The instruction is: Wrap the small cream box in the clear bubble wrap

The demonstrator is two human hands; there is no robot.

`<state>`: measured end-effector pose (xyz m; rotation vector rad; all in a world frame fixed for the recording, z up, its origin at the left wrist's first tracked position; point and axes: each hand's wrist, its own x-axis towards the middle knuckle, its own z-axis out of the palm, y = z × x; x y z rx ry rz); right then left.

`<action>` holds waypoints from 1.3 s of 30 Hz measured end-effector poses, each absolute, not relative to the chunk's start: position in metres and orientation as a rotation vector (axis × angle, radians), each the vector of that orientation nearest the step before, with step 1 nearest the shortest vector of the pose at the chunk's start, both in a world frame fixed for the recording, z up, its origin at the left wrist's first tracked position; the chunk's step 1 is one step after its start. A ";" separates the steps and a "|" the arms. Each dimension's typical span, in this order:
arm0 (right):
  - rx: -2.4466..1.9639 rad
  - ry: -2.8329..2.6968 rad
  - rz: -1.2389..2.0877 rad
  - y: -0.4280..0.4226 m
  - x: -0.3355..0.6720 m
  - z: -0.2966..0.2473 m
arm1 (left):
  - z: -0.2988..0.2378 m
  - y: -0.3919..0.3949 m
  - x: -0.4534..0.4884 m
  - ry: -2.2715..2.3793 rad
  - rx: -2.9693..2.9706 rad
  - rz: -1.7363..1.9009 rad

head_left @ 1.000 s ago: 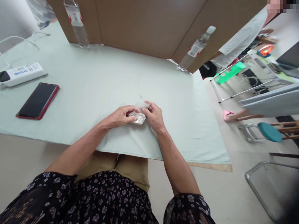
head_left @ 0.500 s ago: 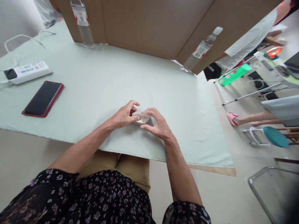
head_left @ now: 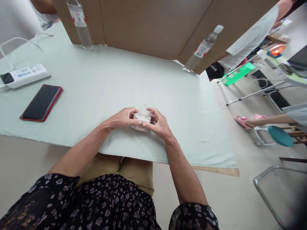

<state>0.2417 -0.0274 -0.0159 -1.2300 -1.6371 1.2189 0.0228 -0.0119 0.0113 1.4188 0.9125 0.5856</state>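
Note:
Both of my hands meet over the near edge of the pale green tablecloth. Between them is a small clear plastic packet with something pale inside. My left hand pinches the packet's left side with curled fingers. My right hand grips its right side, thumb and fingers closed on the plastic. What the packet holds is too small to make out.
A red-cased phone and a white power strip lie at the left. Two water bottles stand against a brown cardboard screen. Another person, a teal stool and a foot in a pink slipper are at the right.
My hands have kept working the packet: the right hand shifted from beside it to gripping over its right end, and the plastic is now bunched higher between my fingers.

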 end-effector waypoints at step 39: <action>-1.130 -2.305 -0.158 -0.029 0.232 -0.027 | 0.003 -0.004 0.020 1.229 1.586 0.712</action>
